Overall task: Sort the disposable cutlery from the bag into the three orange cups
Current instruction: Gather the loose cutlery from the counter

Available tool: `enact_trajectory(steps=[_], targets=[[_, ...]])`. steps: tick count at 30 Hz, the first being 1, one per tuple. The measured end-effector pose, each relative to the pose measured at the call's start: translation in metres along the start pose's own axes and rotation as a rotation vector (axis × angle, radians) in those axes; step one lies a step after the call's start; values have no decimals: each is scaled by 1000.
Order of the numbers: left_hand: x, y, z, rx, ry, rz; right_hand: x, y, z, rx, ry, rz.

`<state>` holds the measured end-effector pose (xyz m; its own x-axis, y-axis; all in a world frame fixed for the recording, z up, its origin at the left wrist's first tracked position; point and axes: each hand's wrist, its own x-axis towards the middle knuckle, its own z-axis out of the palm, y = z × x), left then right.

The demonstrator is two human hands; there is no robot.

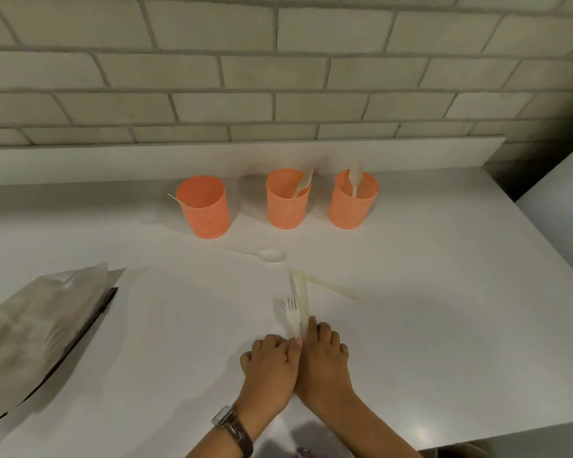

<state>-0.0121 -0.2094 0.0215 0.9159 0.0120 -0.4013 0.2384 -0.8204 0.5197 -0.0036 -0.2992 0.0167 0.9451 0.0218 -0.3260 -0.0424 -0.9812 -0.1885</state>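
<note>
Three orange cups stand in a row near the wall: the left cup [205,206] with a fork handle sticking out, the middle cup [287,199] with a knife, the right cup [353,200] with a spoon. My left hand [270,365] and right hand [325,355] lie side by side on the table. The left pinches the handles of white forks [289,310]. The right grips a cream knife [301,299]. A loose spoon [272,255] and another knife [328,285] lie beyond them. The bag [40,328] lies flat at the left.
A white table [444,292] runs to a low ledge under a brick wall. Its right edge drops off beside another white surface [563,200]. A watch sits on my left wrist.
</note>
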Motion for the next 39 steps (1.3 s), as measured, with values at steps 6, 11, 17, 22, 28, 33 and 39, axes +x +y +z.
enact_trajectory(steps=[6, 11, 17, 22, 28, 33, 39], targets=[[23, -20, -32, -117, -97, 53, 26, 4, 11, -47, 143, -30], [70, -53, -100, -293, 247, 148, 32, 9, -1, -130, 109, -38], [141, -67, -124, 16, 312, 318, 47, 34, -39, 95, 196, -72], [162, -79, -106, 266, 287, 318, 89, 40, -64, 113, 205, -169], [114, -97, -91, 37, 288, 123, 117, 34, -50, 73, 60, -202], [58, -94, -89, -524, 280, -75, 105, 28, -48, -130, -40, -157], [14, -46, -100, -952, 370, -54, 78, 5, -82, 855, -167, -15]])
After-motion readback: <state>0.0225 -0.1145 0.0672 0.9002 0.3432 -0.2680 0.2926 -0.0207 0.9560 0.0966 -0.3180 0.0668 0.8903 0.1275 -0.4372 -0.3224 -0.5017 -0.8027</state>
